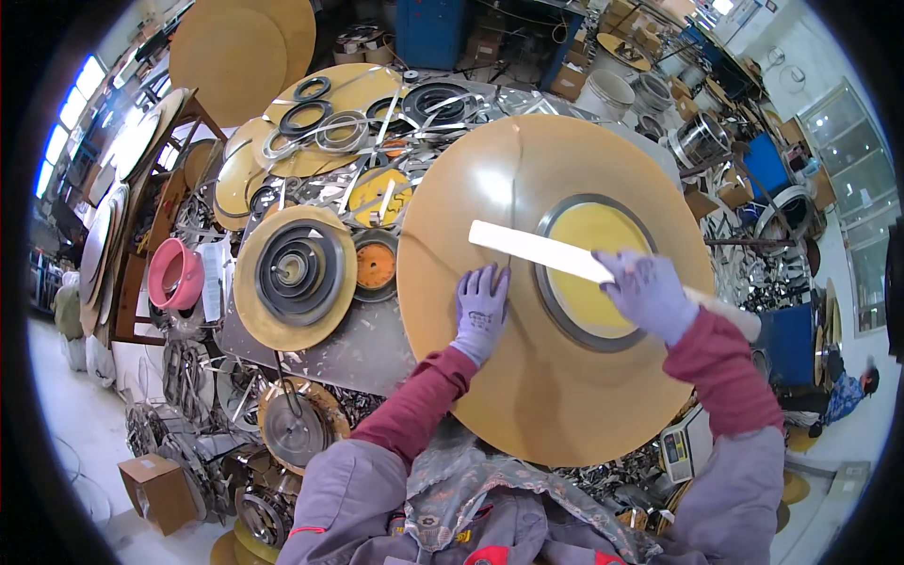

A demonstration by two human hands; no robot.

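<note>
Pressing down with our left hand (481,311), fingers spread flat and holding nothing, we steady the big tan disc (490,377) that fills the bench in front of us. Our right hand (650,294) is closed around a long pale strip (537,250), which lies across the disc and over the grey ring (557,318) seated at its middle; a yellow round (593,254) shows inside that ring. The strip's free end reaches left, well past the ring, and its other end runs out under our right wrist.

We judge the strip to be stiff and light, like a straightedge, best gripped near the middle so it does not pivot. The disc looks thin, wide and rigid, probably awkward rather than heavy, and we would take it by opposite edges. The ring looks metallic and could slide on the smooth face.

Just left of the disc sits a smaller tan disc carrying a nest of dark rings (294,273), with an orange round (376,266) beside it. Farther left hangs a pink bowl (174,275). Beyond, more rings (306,118) and metal strips are heaped, with white buckets (607,92) at the back.
</note>
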